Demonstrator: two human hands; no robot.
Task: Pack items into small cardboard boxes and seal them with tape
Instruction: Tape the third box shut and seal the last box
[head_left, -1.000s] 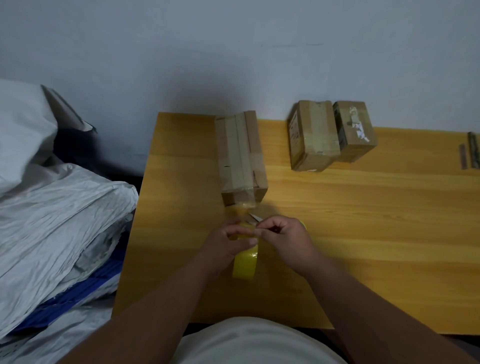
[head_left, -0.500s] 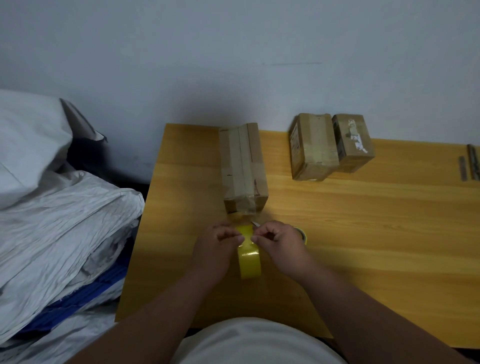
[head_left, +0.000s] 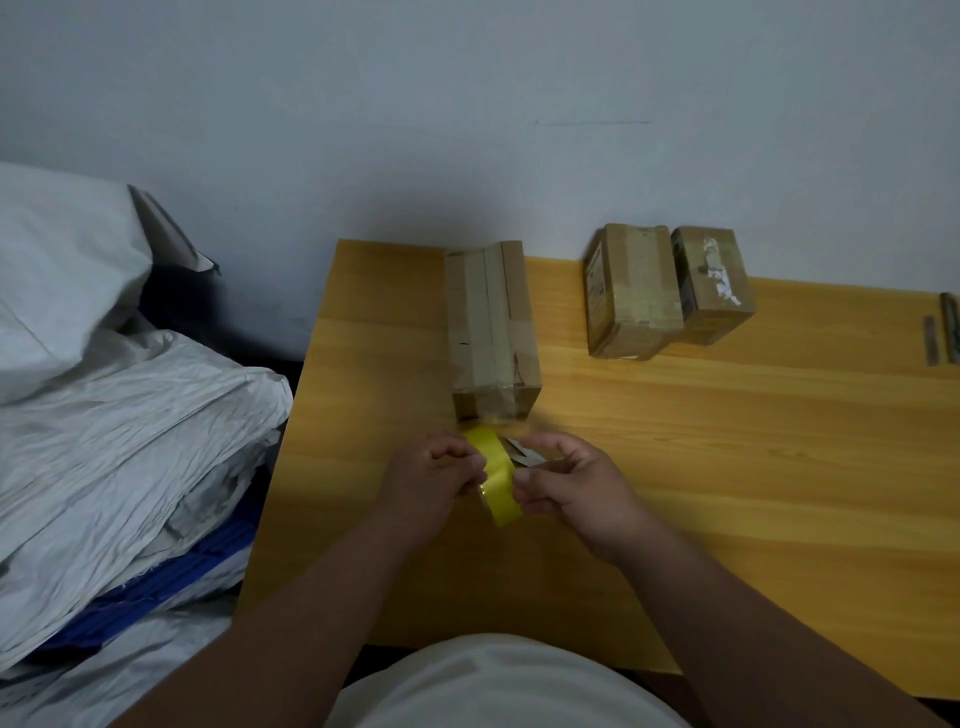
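A yellow tape roll (head_left: 496, 475) stands on edge between my hands, just in front of a long taped cardboard box (head_left: 491, 327) on the wooden table (head_left: 727, 467). My left hand (head_left: 428, 480) grips the roll's left side with curled fingers. My right hand (head_left: 566, 486) grips the right side and also holds a small blade (head_left: 522, 451) whose pale tip points toward the box. A loose clear tape end hangs at the box's near face. Two smaller sealed boxes (head_left: 631, 291) (head_left: 711, 283) sit at the back right.
White sacks (head_left: 119, 415) are piled left of the table over something blue (head_left: 171, 571). Two thin metal strips (head_left: 943, 327) lie at the far right edge. The wall runs close behind the boxes.
Both hands with the tape roll have shifted slightly away from the box's end, and the roll has tilted. The camera has tipped downward a little.
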